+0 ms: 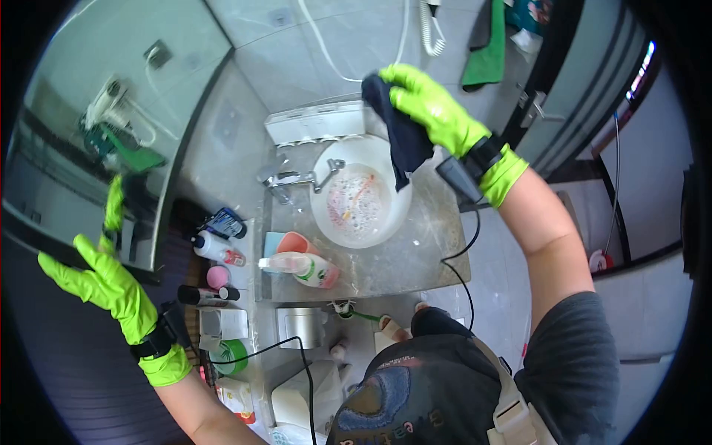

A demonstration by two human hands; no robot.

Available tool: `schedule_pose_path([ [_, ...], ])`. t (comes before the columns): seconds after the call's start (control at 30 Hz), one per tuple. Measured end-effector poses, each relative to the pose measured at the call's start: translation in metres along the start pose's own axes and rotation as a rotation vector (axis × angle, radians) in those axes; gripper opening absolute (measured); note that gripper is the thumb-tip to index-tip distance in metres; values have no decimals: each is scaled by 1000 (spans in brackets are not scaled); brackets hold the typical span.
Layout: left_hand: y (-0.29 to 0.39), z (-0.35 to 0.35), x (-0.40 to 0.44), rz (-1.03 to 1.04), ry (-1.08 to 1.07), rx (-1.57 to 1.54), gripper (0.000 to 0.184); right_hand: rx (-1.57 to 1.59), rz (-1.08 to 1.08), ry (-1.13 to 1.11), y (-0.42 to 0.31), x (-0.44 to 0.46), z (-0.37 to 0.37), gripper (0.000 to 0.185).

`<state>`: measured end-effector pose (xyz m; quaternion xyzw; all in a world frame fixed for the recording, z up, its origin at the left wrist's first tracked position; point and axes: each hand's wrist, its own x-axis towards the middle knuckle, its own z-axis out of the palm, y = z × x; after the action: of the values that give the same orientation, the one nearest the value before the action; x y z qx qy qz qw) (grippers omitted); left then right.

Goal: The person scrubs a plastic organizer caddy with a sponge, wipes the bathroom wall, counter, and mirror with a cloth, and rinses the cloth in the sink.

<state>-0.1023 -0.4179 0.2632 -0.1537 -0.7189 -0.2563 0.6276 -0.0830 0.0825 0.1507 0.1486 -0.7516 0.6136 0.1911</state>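
Note:
In a bright green rubber glove, my right hand (pixel 437 111) grips a dark cloth (pixel 404 137), which hangs down over the far right rim of the washbasin (pixel 317 204). Suds and an orange streak show in the basin. A chrome faucet (pixel 293 178) stands at its left side. My left hand (pixel 111 285), gloved the same way, is at the lower left with its fingers stretched out and apart. It is at the lower edge of the mirror (pixel 111 148); whether it touches the mirror cannot be made out.
A spray bottle (pixel 311 268) and a pink cup (pixel 297 243) stand on the grey counter (pixel 386 274). Several bottles, including a white one (pixel 217 248), line the shelf at left. A white holder (pixel 315 124) is behind the basin. Black cables hang from both wrists.

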Motion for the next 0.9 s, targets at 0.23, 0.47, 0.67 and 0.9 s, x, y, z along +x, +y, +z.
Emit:
schedule_pose_path([
  [0.23,28,-10,7,-55,-116,288,84,-387,309,-133,82,-115,6,27],
  [0.47,156,8,-3,25,-22,325,77,-618,149,-407,156,-180,-3,35],
  [0.67,230,-59,-98,-32,-130,366,77,-515,-97,-437,168,-188,-21,32],
  [0.9,343,-208,-288,-523,-386,853,83,-469,-206,-693,198,-188,-43,32],
])
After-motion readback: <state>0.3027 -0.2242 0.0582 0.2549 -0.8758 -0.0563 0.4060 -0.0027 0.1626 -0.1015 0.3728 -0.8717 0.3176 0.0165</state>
